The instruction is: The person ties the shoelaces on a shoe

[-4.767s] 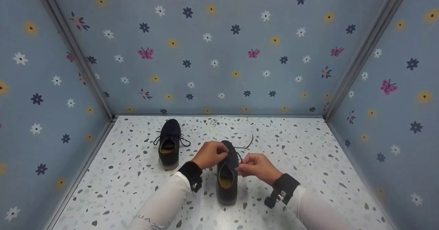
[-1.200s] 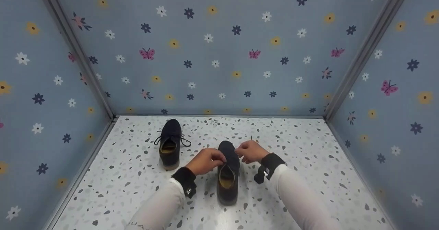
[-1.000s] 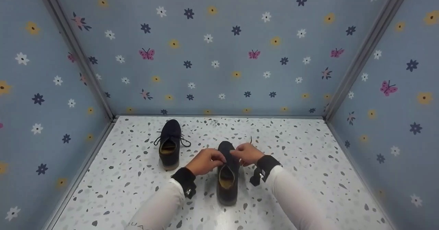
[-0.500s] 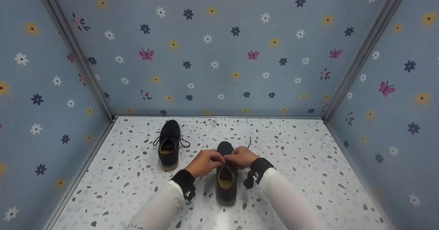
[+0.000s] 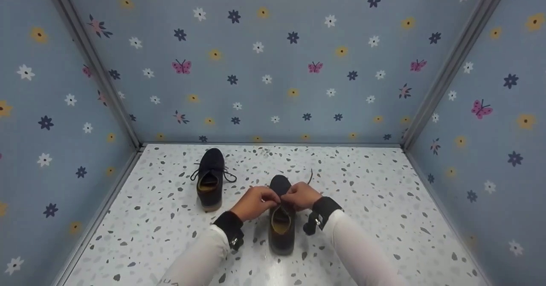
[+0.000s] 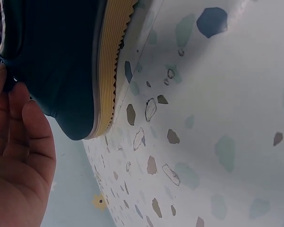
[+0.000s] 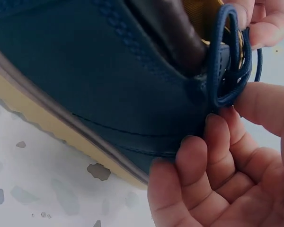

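Observation:
A dark blue shoe (image 5: 282,239) with a pale ribbed sole stands on the floor, toe pointing away from me. At its throat my left hand (image 5: 255,201) pinches a dark piece of the shoelace (image 6: 9,84) between thumb and finger. From the other side, my right hand (image 5: 303,195) grips the shoelace (image 7: 222,56), which forms a standing loop over the tongue; its remaining fingers lie against the shoe's side. The two hands almost meet above the laces, hiding them in the head view. One lace end (image 5: 311,176) sticks out past my right hand.
To the left stands a matching shoe (image 5: 211,179), its lace tied in a bow. The speckled white floor (image 5: 362,217) is bounded by a flowered blue back wall (image 5: 273,64) and side panels. Both wrists carry black camera straps.
My right hand has come from the shoe's right side, up past the toe, and in over the throat beside the left. My left hand shifted slightly toward me, then held still. The shoes stayed put.

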A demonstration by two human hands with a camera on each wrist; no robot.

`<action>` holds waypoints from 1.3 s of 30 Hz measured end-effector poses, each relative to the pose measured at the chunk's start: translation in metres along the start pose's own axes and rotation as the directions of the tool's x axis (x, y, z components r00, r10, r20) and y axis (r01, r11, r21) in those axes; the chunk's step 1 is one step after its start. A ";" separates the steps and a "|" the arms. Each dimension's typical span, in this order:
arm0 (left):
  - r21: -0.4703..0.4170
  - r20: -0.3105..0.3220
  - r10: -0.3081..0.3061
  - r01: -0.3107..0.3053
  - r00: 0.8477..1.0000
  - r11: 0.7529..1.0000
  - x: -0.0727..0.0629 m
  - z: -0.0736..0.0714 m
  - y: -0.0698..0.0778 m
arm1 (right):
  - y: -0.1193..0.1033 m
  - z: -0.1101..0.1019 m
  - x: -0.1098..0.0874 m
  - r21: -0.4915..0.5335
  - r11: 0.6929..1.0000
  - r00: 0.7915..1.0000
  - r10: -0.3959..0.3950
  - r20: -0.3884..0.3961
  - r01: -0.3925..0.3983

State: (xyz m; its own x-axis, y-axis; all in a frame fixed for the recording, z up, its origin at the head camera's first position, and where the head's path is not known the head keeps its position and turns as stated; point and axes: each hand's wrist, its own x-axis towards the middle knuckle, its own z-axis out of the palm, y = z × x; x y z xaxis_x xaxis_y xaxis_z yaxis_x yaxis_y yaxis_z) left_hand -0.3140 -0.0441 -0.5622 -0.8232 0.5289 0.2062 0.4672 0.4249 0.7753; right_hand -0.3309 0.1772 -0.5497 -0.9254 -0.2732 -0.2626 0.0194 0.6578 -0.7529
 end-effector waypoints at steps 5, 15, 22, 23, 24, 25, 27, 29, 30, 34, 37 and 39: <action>0.013 0.000 -0.018 0.018 1.000 1.000 0.001 0.000 0.000 | 0.002 -0.001 0.000 0.006 1.000 1.000 0.000 -0.001 0.000; 0.025 -0.020 -0.053 0.054 0.998 0.998 0.000 0.001 0.002 | 0.003 -0.004 -0.001 0.099 0.995 1.000 0.024 0.005 -0.025; 0.016 -0.018 -0.096 0.097 0.995 0.995 0.000 0.003 0.002 | 0.007 -0.003 -0.001 0.140 0.989 0.999 0.053 -0.008 -0.051; 0.015 -0.016 -0.099 0.100 0.995 0.995 0.000 0.003 0.002 | 0.007 -0.003 -0.001 0.145 0.988 0.998 0.054 -0.013 -0.052; 0.013 -0.015 -0.102 0.102 0.995 0.995 0.000 0.003 0.002 | 0.008 -0.003 -0.002 0.150 0.987 0.998 0.057 -0.015 -0.054; 0.010 -0.013 -0.107 0.107 0.994 0.994 0.000 0.003 0.003 | 0.008 -0.003 -0.002 0.155 0.986 0.998 0.056 -0.018 -0.052; 0.010 -0.011 -0.112 0.112 0.994 0.994 0.000 0.004 0.003 | 0.010 -0.003 -0.003 0.168 0.985 0.998 0.054 -0.025 -0.049; 0.009 -0.011 -0.114 0.114 0.993 0.993 -0.001 0.004 0.003 | 0.010 -0.002 -0.003 0.184 0.982 0.998 0.059 -0.029 -0.053; 0.009 -0.011 -0.116 0.116 0.993 0.993 -0.001 0.004 0.003 | 0.011 -0.002 -0.004 0.190 0.980 0.998 0.059 -0.031 -0.053; 0.008 -0.018 -0.118 0.118 0.993 0.993 -0.002 0.005 0.003 | 0.012 -0.002 -0.004 0.219 0.974 0.996 0.075 -0.037 -0.065; 0.003 -0.022 -0.121 0.121 0.992 0.993 -0.003 0.005 0.003 | 0.014 -0.001 -0.003 0.244 0.967 0.996 0.081 -0.041 -0.069; 0.001 -0.023 -0.121 0.121 0.992 0.993 -0.003 0.006 0.003 | 0.016 -0.001 -0.002 0.262 0.962 0.995 0.087 -0.040 -0.073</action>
State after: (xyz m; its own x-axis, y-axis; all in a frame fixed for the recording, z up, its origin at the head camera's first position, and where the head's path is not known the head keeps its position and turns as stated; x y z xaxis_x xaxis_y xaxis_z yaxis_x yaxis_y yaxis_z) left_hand -0.3087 -0.0404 -0.5642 -0.8809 0.4566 0.1248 0.3645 0.4861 0.7943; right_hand -0.3292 0.1887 -0.5605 -0.9347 -0.1866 -0.3026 0.1858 0.4691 -0.8634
